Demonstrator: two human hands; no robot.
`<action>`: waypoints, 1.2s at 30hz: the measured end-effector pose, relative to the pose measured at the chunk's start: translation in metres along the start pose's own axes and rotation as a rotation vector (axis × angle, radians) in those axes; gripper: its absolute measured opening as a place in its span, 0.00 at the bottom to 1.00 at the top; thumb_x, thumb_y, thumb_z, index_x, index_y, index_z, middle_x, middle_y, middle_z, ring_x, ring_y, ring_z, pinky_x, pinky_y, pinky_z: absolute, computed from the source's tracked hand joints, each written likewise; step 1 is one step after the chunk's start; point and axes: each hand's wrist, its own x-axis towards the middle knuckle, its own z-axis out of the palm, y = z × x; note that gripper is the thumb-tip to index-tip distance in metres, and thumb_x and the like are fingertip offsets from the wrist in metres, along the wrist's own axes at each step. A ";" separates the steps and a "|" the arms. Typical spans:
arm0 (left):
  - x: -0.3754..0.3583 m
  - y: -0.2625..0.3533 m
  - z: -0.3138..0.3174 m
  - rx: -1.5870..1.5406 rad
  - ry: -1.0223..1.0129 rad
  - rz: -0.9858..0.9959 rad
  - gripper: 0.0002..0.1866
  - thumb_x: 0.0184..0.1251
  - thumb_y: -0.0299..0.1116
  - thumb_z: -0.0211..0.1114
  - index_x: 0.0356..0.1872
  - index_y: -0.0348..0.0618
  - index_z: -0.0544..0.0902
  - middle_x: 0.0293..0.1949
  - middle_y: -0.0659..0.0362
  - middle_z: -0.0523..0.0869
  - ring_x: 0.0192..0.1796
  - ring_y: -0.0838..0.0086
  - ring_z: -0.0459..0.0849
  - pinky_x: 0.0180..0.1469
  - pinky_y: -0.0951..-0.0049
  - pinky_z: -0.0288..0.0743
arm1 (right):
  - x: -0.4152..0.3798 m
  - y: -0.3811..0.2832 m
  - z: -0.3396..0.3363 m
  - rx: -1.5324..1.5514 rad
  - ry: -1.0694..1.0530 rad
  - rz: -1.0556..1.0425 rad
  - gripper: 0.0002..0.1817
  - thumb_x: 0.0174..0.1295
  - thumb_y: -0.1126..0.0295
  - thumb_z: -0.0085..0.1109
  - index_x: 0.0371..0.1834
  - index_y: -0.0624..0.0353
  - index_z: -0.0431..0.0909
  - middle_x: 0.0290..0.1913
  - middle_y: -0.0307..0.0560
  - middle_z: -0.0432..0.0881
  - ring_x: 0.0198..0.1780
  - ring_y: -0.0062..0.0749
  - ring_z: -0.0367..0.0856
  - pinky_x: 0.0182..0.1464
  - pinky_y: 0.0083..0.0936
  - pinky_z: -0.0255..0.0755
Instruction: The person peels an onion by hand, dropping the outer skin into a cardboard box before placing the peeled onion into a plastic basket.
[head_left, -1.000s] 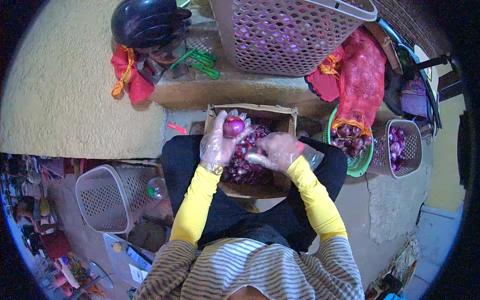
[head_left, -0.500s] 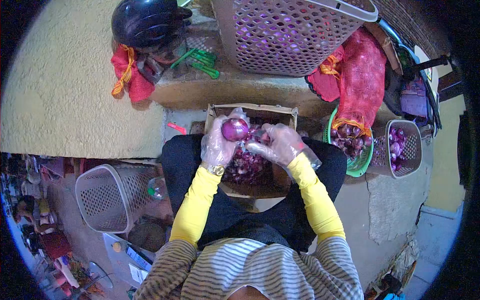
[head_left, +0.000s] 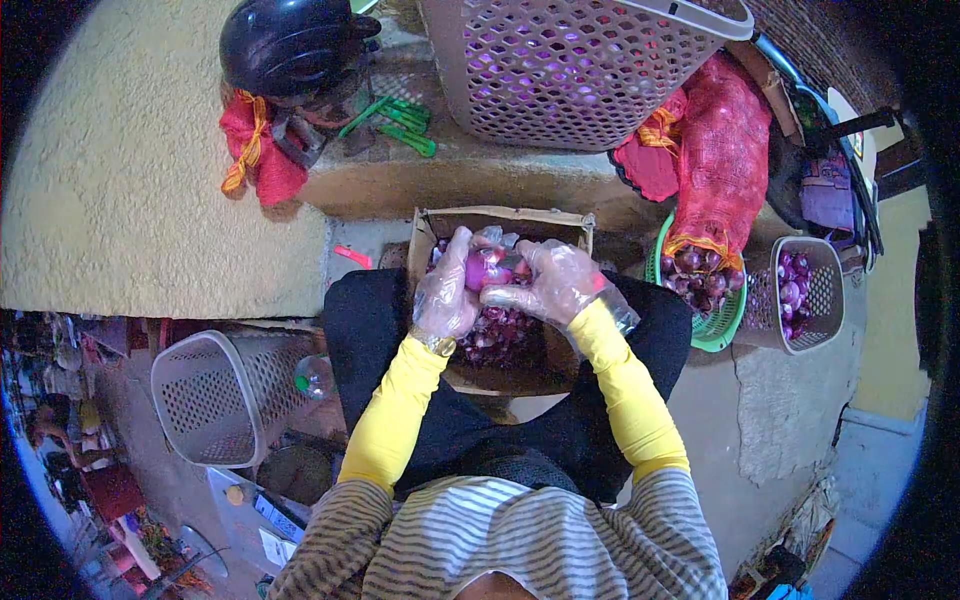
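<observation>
A shiny red onion sits in my left hand, whose gloved fingers wrap round its left side. My right hand, also in a clear plastic glove, is closed against the onion's right side. A small red spot shows at the right palm; what that hand holds is mostly hidden. Both hands are over an open cardboard box between my knees. Loose purple onion skins lie inside it.
A green basket with onions spilling from a red mesh sack stands right, beside a small basket of onions. A large basket stands on the ledge ahead. Another basket lies left. A red object lies near the box.
The onion has turned and shifted slightly right, and my left hand has rotated round it, thumb side up. My right hand has moved closer and now covers part of the onion.
</observation>
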 end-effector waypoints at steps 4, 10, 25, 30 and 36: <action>-0.002 0.007 0.012 -0.080 0.182 -0.116 0.24 0.84 0.48 0.49 0.60 0.35 0.76 0.61 0.47 0.81 0.67 0.59 0.79 0.73 0.59 0.70 | 0.000 -0.001 0.002 0.048 0.006 0.005 0.42 0.44 0.24 0.67 0.44 0.53 0.86 0.31 0.51 0.87 0.34 0.50 0.87 0.39 0.45 0.81; 0.001 0.001 0.004 -0.016 0.179 -0.116 0.27 0.83 0.52 0.49 0.57 0.36 0.80 0.58 0.50 0.84 0.61 0.64 0.83 0.68 0.61 0.76 | 0.001 0.003 0.005 0.030 0.021 -0.047 0.43 0.45 0.29 0.71 0.55 0.53 0.84 0.28 0.51 0.85 0.31 0.50 0.86 0.35 0.44 0.78; 0.000 0.006 0.012 0.097 0.149 -0.096 0.25 0.82 0.52 0.51 0.55 0.39 0.82 0.55 0.52 0.86 0.57 0.66 0.84 0.64 0.63 0.77 | -0.001 0.009 0.015 0.033 0.066 -0.079 0.34 0.53 0.31 0.66 0.26 0.57 0.84 0.24 0.54 0.83 0.29 0.55 0.84 0.33 0.47 0.75; 0.002 0.002 0.004 0.120 0.143 -0.080 0.23 0.83 0.51 0.51 0.53 0.40 0.82 0.52 0.54 0.87 0.56 0.67 0.85 0.63 0.64 0.77 | -0.001 0.011 0.015 0.065 0.048 -0.086 0.33 0.56 0.32 0.64 0.25 0.56 0.84 0.23 0.54 0.82 0.29 0.55 0.83 0.33 0.47 0.75; -0.003 0.010 0.018 0.097 0.157 -0.093 0.24 0.83 0.51 0.50 0.55 0.40 0.81 0.53 0.54 0.86 0.56 0.68 0.84 0.63 0.64 0.77 | -0.002 0.013 0.020 -0.035 0.009 -0.086 0.33 0.55 0.31 0.65 0.25 0.55 0.84 0.23 0.53 0.82 0.28 0.53 0.84 0.32 0.45 0.75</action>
